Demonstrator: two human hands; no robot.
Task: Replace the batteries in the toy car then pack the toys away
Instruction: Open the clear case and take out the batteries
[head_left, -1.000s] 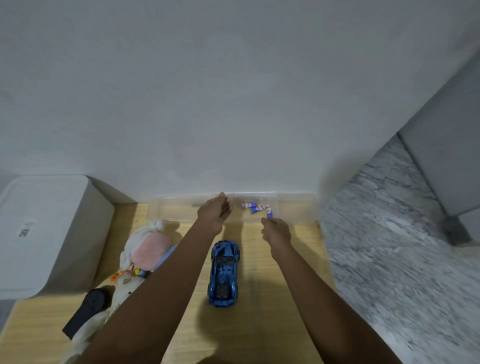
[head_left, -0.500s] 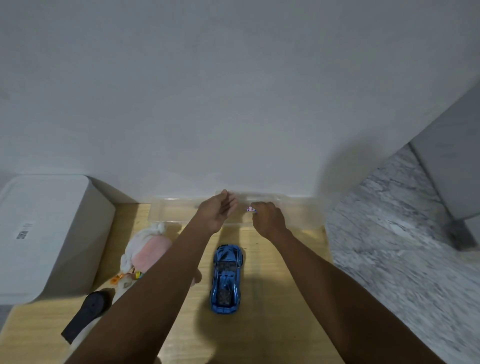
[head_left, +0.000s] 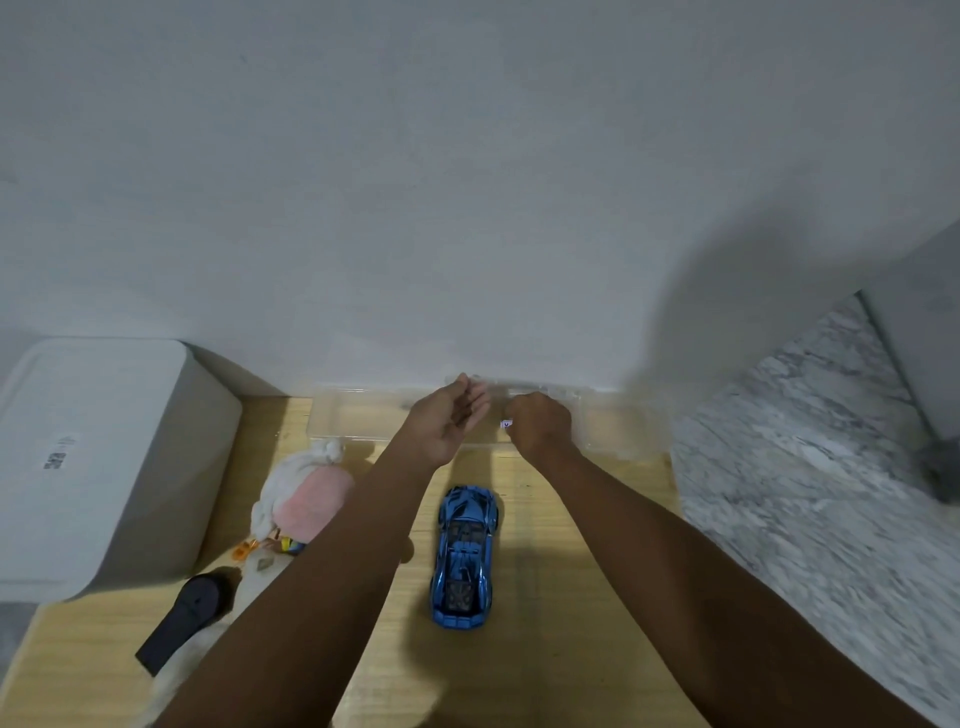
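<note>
Toy car (head_left: 465, 556) lies on tabletop (head_left: 571, 597) between forearms, long axis toward wall, nose toward clear tray (head_left: 358, 415). Left hand (head_left: 447, 421) over tray, fingers loosely curled, empty. Right hand (head_left: 540, 423) clenched round battery (head_left: 506, 424), nearer car. Versus second ago: loose batteries gone from tray, right hand now over them.

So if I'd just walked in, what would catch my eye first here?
Probably the shiny blue toy car, sitting on the wooden table between the person's two outstretched arms. Next, the hands at the clear plastic tray by the wall: the right hand is curled around small batteries, while the left hand hangs relaxed beside it. To the left lie a pink and white plush toy and a big white box.
</note>
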